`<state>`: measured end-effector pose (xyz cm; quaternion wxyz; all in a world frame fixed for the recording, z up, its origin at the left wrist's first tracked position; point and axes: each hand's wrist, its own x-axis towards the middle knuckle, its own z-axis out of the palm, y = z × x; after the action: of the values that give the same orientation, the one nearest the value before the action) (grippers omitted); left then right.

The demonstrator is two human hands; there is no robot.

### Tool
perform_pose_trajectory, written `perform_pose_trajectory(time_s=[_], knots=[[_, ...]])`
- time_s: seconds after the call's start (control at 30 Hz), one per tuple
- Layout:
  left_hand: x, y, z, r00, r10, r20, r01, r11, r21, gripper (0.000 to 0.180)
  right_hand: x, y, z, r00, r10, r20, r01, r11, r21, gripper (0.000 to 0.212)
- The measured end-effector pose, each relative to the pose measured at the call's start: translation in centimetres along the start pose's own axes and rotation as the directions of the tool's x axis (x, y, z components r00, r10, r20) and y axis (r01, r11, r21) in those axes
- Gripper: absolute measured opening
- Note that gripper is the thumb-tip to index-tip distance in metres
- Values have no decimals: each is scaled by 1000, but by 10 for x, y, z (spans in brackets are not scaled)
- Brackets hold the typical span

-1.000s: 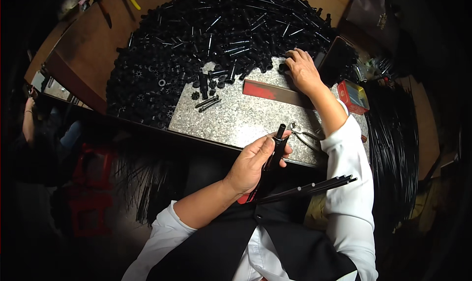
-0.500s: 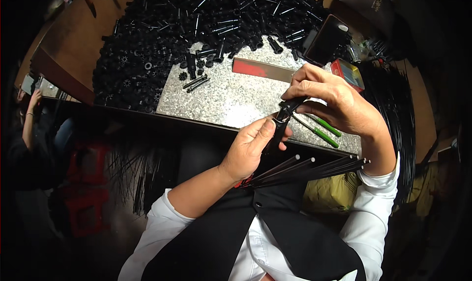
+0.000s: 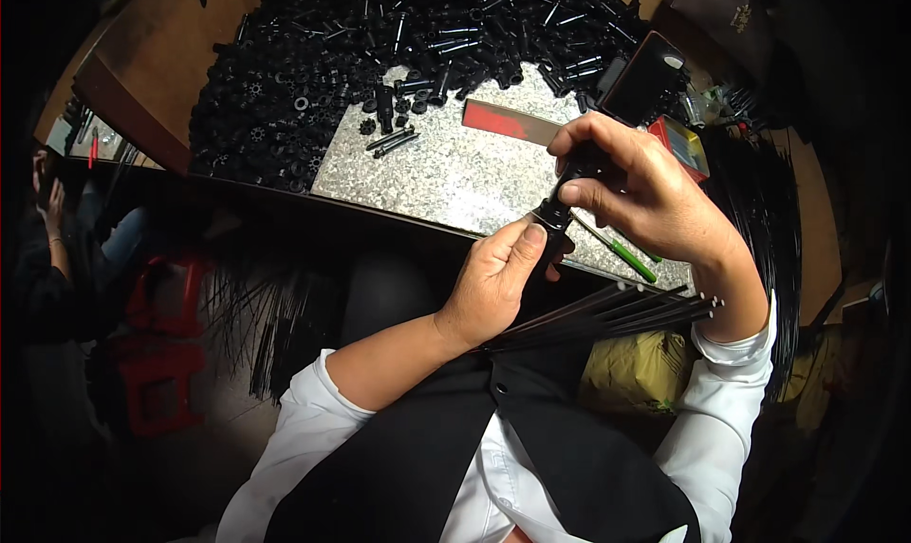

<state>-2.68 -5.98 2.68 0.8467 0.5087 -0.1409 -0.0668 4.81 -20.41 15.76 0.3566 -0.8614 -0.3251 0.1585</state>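
Note:
My left hand (image 3: 498,282) is wrapped round the lower part of a black tubular fitting (image 3: 554,215), its thumb lying along the front. My right hand (image 3: 636,187) grips the fitting's upper end between thumb and curled fingers. Most of that end is hidden behind the fingers. Below and right of my left hand, a bundle of thin black rods (image 3: 607,317) with pale tips fans out toward my right forearm; where it joins anything is out of sight. Just beyond the hands, a red and brown flat bar (image 3: 498,120) lies on the speckled tabletop (image 3: 399,196).
A big heap of black plastic parts (image 3: 313,68) covers the far and left table. Green-handled pliers (image 3: 631,260) lie under my right hand. A phone-like dark slab (image 3: 645,78) and a red box (image 3: 691,159) sit at right. Another person's arm (image 3: 57,230) shows far left.
My right hand has turned and closed further over the fitting's upper end, thumb now against its side. Both hands stay close together. The view has shifted slightly.

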Motion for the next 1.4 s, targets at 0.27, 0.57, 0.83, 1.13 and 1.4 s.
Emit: perform_pose_trajectory(time_s=[0.27,0.57,0.83,1.13,1.4], knots=[[2,-9,0,996,90,-25,-87,990,110,37,7,-10,-5,966,-238,99,257,919,-300,22],[5,-5,-3,999,8,-39,-10,999,-49,39,8,7,2,977,193,92,-213,921,327,24],[9,-4,-11,991,-104,-84,86,977,-196,39,-1,29,19,980,-2,-200,19,997,81,59],[10,-10,-16,998,-43,-36,32,962,-272,36,-5,44,40,984,-127,-126,145,978,147,27],[13,-7,-18,997,-69,25,73,956,-284,37,-2,48,39,973,-172,-156,180,983,39,29]])
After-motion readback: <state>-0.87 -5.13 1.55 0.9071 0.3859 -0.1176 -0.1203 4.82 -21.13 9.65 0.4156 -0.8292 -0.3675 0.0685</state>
